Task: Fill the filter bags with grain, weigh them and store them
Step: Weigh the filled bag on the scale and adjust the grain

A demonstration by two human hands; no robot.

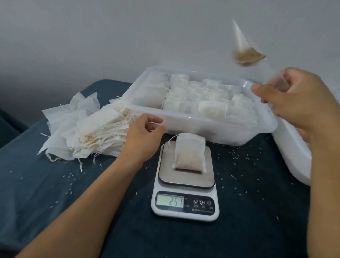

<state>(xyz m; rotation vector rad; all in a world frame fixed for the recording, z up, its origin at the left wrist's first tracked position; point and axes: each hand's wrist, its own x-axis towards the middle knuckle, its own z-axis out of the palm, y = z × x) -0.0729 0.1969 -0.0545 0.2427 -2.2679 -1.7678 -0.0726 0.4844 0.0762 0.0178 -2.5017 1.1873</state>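
Covering the near foreground is a dark blue cloth on the counter (34, 190), scattered all over with loose grain (236, 153). Two bare forearms reach in across it from the bottom edge. Between them stands a white kitchen scale (184, 205) whose display reads 25.1; on its steel plate lies a filter bag (189, 155), part filled with pale grain, its drawstring trailing off to the left.

Just left of the scale, the left hand (143, 136) hangs with fingers loosely curled beside the edge of a heap of empty filter bags (90, 130); whether it pinches a string there I cannot tell. Behind the scale sits a clear plastic tub (204, 126), packed with rows of filled bags standing on edge.

Farther right, the right hand (296, 100) is raised above the tub's corner, fingers bent round a blurred translucent thing that I cannot make out. Above it a blurred filled bag (245, 57) hangs in the air, touching nothing. A second white container (293, 155) shows partly at the right edge. Beyond everything rises a plain grey-white wall (111, 27).
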